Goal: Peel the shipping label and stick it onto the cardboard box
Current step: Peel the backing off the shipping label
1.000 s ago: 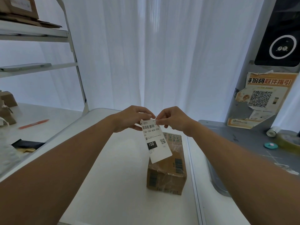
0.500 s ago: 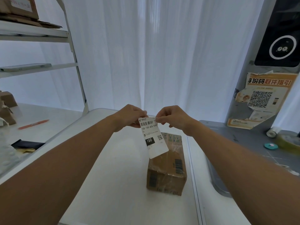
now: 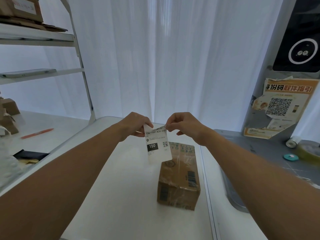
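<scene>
A white shipping label (image 3: pixel 158 144) with a barcode, a QR code and a black "150" block hangs in the air above the table. My left hand (image 3: pixel 134 124) pinches its top left corner, where the backing curls away. My right hand (image 3: pixel 181 122) pinches the top right corner and pulls the printed layer over. Below and to the right, a taped brown cardboard box (image 3: pixel 179 177) lies on the white table (image 3: pixel 121 196), apart from both hands.
A metal shelf rack (image 3: pixel 81 70) with cardboard stands at the left, and an orange pen (image 3: pixel 37 133) lies under it. At the right, a grey bench (image 3: pixel 270 153) carries tape rolls (image 3: pixel 308 149); a poster with a QR code (image 3: pixel 280 106) hangs above.
The label's top edge has begun to split: my right hand pulls the printed layer to the right while my left hand holds the curling backing. The label sits slightly higher than before.
</scene>
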